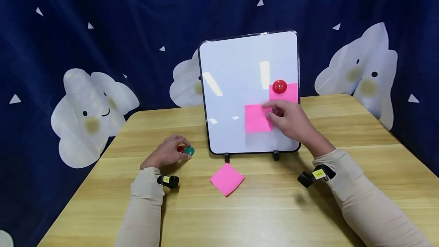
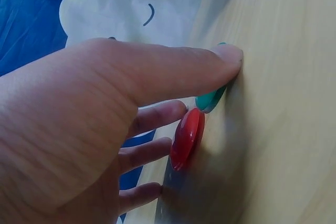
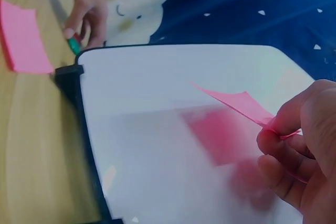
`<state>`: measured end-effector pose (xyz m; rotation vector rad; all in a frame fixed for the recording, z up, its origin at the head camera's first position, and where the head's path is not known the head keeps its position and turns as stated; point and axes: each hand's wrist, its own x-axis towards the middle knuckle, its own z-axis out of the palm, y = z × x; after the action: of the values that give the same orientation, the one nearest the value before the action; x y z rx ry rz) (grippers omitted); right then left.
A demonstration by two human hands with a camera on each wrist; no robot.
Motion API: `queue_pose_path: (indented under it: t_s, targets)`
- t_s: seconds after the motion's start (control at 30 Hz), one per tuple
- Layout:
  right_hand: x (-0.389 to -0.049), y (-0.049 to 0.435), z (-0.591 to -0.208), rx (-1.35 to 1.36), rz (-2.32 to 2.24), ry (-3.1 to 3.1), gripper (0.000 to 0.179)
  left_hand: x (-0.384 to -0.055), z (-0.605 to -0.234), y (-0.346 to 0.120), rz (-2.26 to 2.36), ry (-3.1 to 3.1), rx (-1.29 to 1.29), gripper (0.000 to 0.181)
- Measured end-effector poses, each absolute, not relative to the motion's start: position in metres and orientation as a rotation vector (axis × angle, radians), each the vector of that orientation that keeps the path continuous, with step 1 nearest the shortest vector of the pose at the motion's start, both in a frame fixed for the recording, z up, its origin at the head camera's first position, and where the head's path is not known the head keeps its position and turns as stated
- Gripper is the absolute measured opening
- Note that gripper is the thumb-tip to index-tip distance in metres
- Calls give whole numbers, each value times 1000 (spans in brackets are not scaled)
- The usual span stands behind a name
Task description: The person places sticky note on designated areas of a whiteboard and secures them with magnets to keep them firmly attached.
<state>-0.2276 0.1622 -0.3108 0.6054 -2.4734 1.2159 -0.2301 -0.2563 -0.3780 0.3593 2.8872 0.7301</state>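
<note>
Plainly, in the head view the right hand (image 1: 289, 119) pinches a pink note (image 1: 257, 119) at its right side, in front of the whiteboard (image 1: 236, 68). At one o'clock from that note, a red magnet (image 1: 279, 86) sits on a pinned note (image 1: 289, 93); at seven o'clock, a loose note (image 1: 226, 179) lies on the table (image 1: 260, 216). Between eight and nine o'clock, the left hand (image 1: 167, 151) pinches a green magnet (image 1: 189, 151) between thumb and index finger.

In the left wrist view, the thumb lies across the green magnet, with a spare red magnet (image 2: 186, 139) at seven o'clock from it. Lifting the green one squarely would, I judge, avoid dragging its neighbour.

In the right wrist view, the pink note reaches towards ten o'clock from the hand, bent, its far end standing off the whiteboard. Flattening it gently, fingers kept to its edge, should stop it creasing or swinging askew.
</note>
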Motion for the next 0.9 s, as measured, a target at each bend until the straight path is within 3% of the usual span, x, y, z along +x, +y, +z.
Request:
queue_pose_path:
  t_s: [0.4, 0.9]
  targets:
    - [-237, 162, -294, 468, 1282, -2463, 26, -229, -376, -255, 687, 2903, 360, 37]
    - [-246, 153, -303, 416, 1231, -2325, 27, -229, -376, -255, 687, 2914, 377, 36]
